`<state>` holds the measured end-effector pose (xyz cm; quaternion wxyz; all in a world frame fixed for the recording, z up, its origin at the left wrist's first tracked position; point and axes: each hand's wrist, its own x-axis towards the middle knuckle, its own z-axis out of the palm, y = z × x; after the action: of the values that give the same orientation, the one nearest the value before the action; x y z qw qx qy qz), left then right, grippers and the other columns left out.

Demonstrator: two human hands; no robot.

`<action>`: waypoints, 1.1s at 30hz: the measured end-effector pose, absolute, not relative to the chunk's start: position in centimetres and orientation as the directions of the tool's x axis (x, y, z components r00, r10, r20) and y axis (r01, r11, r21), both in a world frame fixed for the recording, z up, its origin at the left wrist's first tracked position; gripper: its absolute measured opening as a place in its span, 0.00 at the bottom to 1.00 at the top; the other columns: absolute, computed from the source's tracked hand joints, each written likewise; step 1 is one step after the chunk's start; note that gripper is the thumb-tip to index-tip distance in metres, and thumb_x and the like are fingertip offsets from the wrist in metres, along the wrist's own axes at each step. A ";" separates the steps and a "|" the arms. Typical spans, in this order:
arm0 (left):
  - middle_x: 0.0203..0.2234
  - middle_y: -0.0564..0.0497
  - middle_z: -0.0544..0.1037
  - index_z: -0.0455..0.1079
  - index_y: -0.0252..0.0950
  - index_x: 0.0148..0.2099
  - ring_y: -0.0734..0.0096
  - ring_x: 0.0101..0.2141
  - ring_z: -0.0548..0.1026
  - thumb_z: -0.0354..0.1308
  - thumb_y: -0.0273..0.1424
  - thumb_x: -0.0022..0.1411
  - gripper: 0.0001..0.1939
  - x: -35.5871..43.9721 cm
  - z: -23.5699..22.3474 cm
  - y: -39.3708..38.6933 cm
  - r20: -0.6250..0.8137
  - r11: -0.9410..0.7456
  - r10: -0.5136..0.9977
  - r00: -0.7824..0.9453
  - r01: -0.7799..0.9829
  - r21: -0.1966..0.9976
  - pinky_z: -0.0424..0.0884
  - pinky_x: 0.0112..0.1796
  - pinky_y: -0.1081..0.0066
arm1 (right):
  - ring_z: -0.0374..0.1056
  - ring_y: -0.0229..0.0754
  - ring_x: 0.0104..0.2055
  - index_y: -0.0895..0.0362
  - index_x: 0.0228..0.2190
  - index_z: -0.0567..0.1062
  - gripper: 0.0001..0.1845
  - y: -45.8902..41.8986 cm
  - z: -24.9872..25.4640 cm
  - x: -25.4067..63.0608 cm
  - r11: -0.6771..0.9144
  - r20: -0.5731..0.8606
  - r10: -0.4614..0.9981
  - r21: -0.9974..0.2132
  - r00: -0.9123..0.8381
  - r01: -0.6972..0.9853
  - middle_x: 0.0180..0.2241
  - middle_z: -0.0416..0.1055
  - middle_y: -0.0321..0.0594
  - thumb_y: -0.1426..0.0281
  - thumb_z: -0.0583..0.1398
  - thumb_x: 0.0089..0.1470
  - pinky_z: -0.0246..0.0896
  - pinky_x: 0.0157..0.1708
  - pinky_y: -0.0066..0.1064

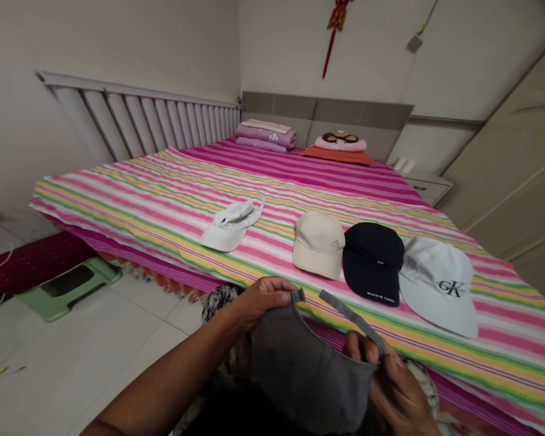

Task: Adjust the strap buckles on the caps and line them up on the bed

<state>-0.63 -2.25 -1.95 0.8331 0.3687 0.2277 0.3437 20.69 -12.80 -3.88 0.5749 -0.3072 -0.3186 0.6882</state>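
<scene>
A grey cap [309, 369] is held between my two hands over my lap, its back strap undone. My left hand [270, 297] pinches the cap's edge beside the short buckle end. The long loose strap [352, 315] sticks up toward the bed from my right hand [393, 378], whose fingers close around its base and the cap's edge. On the bed just beyond lie a beige cap [318, 245], a black cap [373, 260] and a white cap with "CK"-like lettering [440, 284], side by side. Farther left rests a smaller white cap [231, 227] with its strap loose.
The caps lie on a striped sheet [131, 194] over the bed. Folded purple bedding [266, 136] and a pink pile [340, 143] sit by the headboard [290, 112]. A green stool [70, 287] stands on the tiled floor at left. A nightstand [424, 184] is at right.
</scene>
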 end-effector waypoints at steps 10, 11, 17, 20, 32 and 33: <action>0.24 0.48 0.76 0.72 0.30 0.29 0.76 0.24 0.71 0.65 0.30 0.43 0.09 0.0 -0.5 -3.1 -0.010 0.383 0.713 0.701 -0.378 0.843 0.64 0.26 0.78 | 0.54 0.34 0.14 0.56 0.26 0.74 0.14 -12.2 -1.0 19.5 0.025 0.021 1.000 -0.863 0.013 -0.504 0.11 0.59 0.33 0.58 0.59 0.47 0.56 0.21 0.31; 0.22 0.48 0.76 0.72 0.30 0.29 0.77 0.22 0.71 0.64 0.30 0.43 0.09 0.1 -0.5 -3.2 -0.013 0.397 0.705 0.709 -0.379 0.836 0.64 0.25 0.78 | 0.53 0.32 0.12 0.57 0.27 0.75 0.14 -12.1 -0.7 19.4 0.008 0.003 1.000 -0.873 0.009 -0.488 0.11 0.59 0.32 0.58 0.59 0.47 0.54 0.18 0.29; 0.18 0.50 0.75 0.70 0.29 0.28 0.79 0.19 0.70 0.65 0.31 0.43 0.11 0.9 -0.4 -3.6 -0.026 0.431 0.681 0.732 -0.372 0.822 0.63 0.22 0.80 | 0.57 0.29 0.13 0.59 0.27 0.75 0.12 -11.3 0.5 18.9 -0.038 -0.036 0.999 -0.962 -0.013 -0.270 0.21 0.70 0.37 0.64 0.65 0.41 0.48 0.14 0.23; 0.18 0.50 0.75 0.69 0.29 0.28 0.78 0.19 0.71 0.65 0.30 0.42 0.11 1.3 -0.2 -3.7 -0.018 0.447 0.664 0.748 -0.378 0.811 0.65 0.22 0.80 | 0.50 0.26 0.11 0.61 0.22 0.72 0.14 -10.7 0.8 18.3 -0.069 -0.068 0.998 -0.976 -0.013 -0.207 0.15 0.66 0.34 0.62 0.63 0.42 0.38 0.11 0.20; 0.19 0.50 0.75 0.66 0.30 0.29 0.78 0.18 0.71 0.65 0.30 0.43 0.13 1.9 -0.8 -4.0 0.050 0.473 0.659 0.751 -0.466 0.748 0.65 0.21 0.81 | 0.36 0.23 0.07 0.59 0.22 0.66 0.12 -10.1 0.1 15.9 -0.260 -0.153 0.961 -0.774 -0.229 -0.577 0.06 0.51 0.23 0.64 0.60 0.47 0.35 0.09 0.18; 0.19 0.50 0.75 0.66 0.30 0.29 0.78 0.18 0.71 0.65 0.30 0.43 0.13 1.9 -0.8 -4.0 0.048 0.473 0.662 0.748 -0.467 0.747 0.65 0.21 0.81 | 0.36 0.23 0.07 0.60 0.22 0.67 0.12 -10.1 0.0 15.8 -0.279 -0.149 0.954 -0.760 -0.259 -0.587 0.06 0.51 0.23 0.64 0.60 0.48 0.35 0.08 0.17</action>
<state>1.89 -3.97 -0.76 0.8491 0.3911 0.1247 0.3325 15.81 -10.11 0.04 0.5230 -0.3110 -0.2952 0.7366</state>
